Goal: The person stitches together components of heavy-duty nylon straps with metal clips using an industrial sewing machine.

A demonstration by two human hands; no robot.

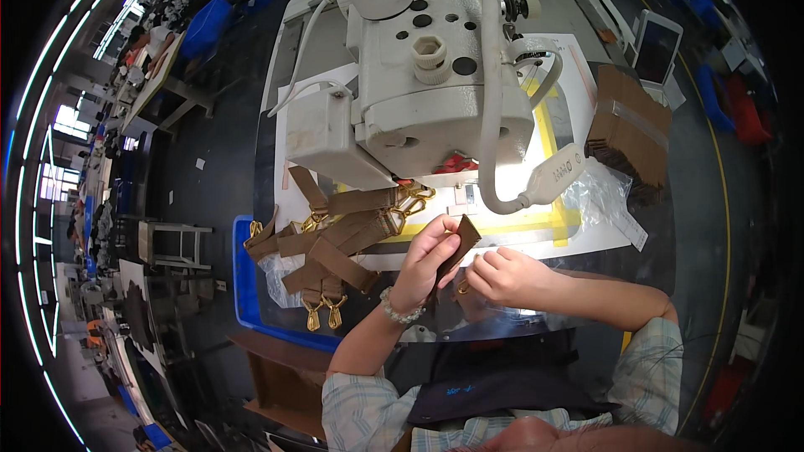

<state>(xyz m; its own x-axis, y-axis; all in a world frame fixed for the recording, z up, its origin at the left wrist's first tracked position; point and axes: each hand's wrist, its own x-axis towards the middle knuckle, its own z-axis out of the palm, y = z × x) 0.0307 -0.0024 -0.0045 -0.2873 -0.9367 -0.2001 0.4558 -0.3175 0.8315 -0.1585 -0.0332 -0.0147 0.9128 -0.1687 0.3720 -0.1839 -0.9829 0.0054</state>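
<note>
My left hand (430, 261) grips a brown strap (461, 238), its end upright between thumb and fingers. My right hand (502, 274) is closed just right of the strap; a small gold metal fitting (463, 287) shows at its fingertips, and I cannot make out exactly what it holds. Both hands are at the front of the white sewing machine (419, 117), below its lit work area with yellow tape (553, 222). A pile of brown straps (343, 264) with gold clasps (333, 311) lies left of my hands.
A blue tray (247, 293) sits at the table's left edge, with a cardboard box (268, 410) below. Stacked brown pieces (624, 138), a crumpled plastic bag (599, 192) and a propped screen device (657, 46) are at the right. Farther left stand stools (176, 247) and workbenches.
</note>
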